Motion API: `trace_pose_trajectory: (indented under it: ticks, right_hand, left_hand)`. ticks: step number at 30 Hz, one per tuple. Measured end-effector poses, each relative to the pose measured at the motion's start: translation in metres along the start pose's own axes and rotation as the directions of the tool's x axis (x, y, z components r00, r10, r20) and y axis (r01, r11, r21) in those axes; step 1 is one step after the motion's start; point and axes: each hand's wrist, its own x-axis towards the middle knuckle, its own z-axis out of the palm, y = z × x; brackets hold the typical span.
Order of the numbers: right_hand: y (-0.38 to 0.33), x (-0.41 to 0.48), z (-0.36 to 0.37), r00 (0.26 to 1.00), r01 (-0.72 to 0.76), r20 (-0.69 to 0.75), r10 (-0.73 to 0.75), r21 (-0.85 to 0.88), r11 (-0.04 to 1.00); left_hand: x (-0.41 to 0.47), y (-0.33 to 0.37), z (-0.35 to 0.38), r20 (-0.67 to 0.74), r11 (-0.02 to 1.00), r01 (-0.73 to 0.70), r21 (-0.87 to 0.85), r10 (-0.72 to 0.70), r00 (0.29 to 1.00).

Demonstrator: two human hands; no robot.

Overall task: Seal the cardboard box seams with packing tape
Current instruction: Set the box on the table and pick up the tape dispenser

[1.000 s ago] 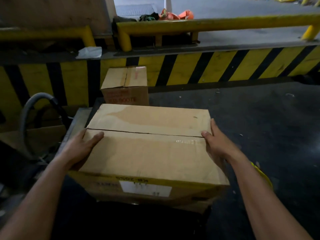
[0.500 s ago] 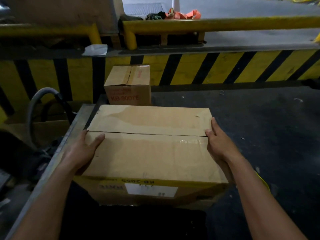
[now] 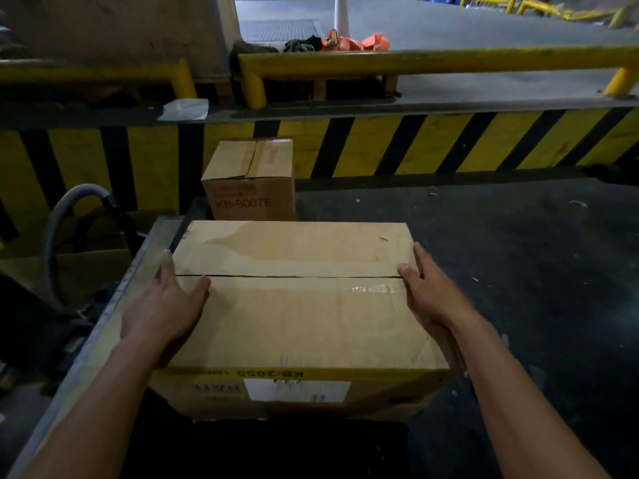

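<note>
A large brown cardboard box (image 3: 301,319) sits right in front of me, flaps closed, with a dark seam running left to right across its top. A short shiny strip of tape (image 3: 375,289) lies just below the seam near the right end. My left hand (image 3: 166,309) grips the box's left edge, thumb on top beside the seam. My right hand (image 3: 434,295) clasps the right edge, thumb at the seam's end. No tape roll is in sight.
A smaller box marked KB-9007E (image 3: 249,181) stands just behind the large one. A grey metal rail (image 3: 114,305) runs along the left, with a grey hose (image 3: 65,216) beyond it. A yellow-and-black striped wall (image 3: 432,143) crosses the back; dark floor (image 3: 518,254) lies to the right.
Both hands stay on the box's sides. The view has shifted slightly, so the box and the rail sit a little further right and nearer than a second ago.
</note>
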Motion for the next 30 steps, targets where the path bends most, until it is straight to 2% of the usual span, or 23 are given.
trace_pose_trajectory:
  ticks: [5, 9, 11, 13, 14, 17, 21, 24, 27, 30]
  right_hand:
    - [-0.001, -0.001, 0.004, 0.999, 0.009, -0.041, -0.010, -0.005, 1.000]
    - [0.002, -0.001, 0.005, 0.994, 0.047, -0.093, -0.050, -0.029, 0.998]
    - [0.002, -0.002, 0.002, 0.994, 0.063, -0.094, -0.061, 0.016, 0.998]
    - [0.003, -0.004, -0.003, 0.994, 0.071, -0.089, -0.061, 0.119, 0.990]
    - [0.004, -0.005, -0.005, 0.995, 0.078, -0.079, -0.065, 0.163, 0.984]
    - [0.016, -0.003, -0.013, 0.994, 0.100, -0.064, -0.087, 0.225, 0.969]
    - [0.053, 0.000, -0.017, 0.999, 0.029, -0.030, -0.020, 0.356, 0.934]
    - [0.089, 0.001, -0.018, 0.996, -0.075, -0.011, 0.089, 0.424, 0.903]
    - [0.133, 0.006, -0.019, 0.982, -0.106, -0.128, 0.138, 0.231, 0.967]
    - [0.196, 0.015, -0.011, 0.953, -0.233, -0.201, 0.227, -0.005, 0.972]
  left_hand:
    - [0.018, -0.014, 0.009, 0.046, 0.979, -0.067, 0.190, 0.059, 0.997]
    - [-0.003, 0.023, 0.021, 0.021, 0.929, -0.204, 0.310, 0.208, 0.978]
    - [-0.026, 0.065, 0.031, 0.061, 0.861, -0.409, 0.303, 0.411, 0.910]
    - [-0.042, 0.110, 0.046, 0.158, 0.746, -0.627, 0.223, 0.607, 0.778]
    - [-0.050, 0.133, 0.053, 0.207, 0.697, -0.693, 0.187, 0.661, 0.721]
    - [-0.071, 0.181, 0.075, 0.324, 0.638, -0.758, 0.136, 0.694, 0.643]
    - [-0.088, 0.188, 0.099, 0.327, 0.629, -0.748, 0.212, 0.676, 0.661]
    - [-0.087, 0.185, 0.098, 0.329, 0.622, -0.763, 0.176, 0.693, 0.641]
    - [-0.085, 0.183, 0.099, 0.304, 0.608, -0.776, 0.165, 0.718, 0.627]
    - [-0.082, 0.182, 0.103, 0.286, 0.613, -0.772, 0.169, 0.719, 0.634]
